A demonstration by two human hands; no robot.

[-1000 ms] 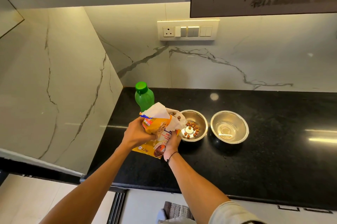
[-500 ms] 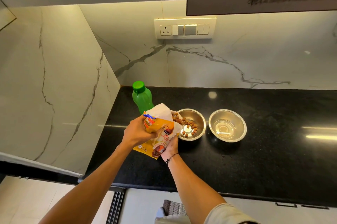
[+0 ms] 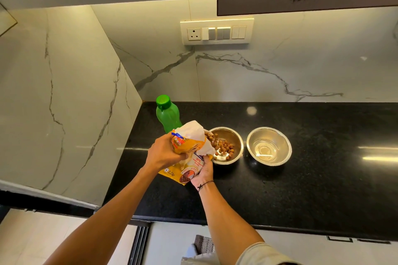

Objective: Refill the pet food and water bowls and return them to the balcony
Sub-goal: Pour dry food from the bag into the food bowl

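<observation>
Round brown kibble [image 3: 224, 147] from crinkled yellow bag [image 3: 189, 148] into shiny steel bowl [image 3: 235, 138].

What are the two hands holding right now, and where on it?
The pet food bag: left hand grips its upper side near the open mouth, right hand supports its underside.

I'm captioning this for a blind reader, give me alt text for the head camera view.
Two hands tip a yellow pet food bag, spilling kibble into a steel bowl on a black counter. A second steel bowl sits right of it, a green bottle behind.

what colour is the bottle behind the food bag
Green, cap included: the bottle, clearest in the head view.
</observation>
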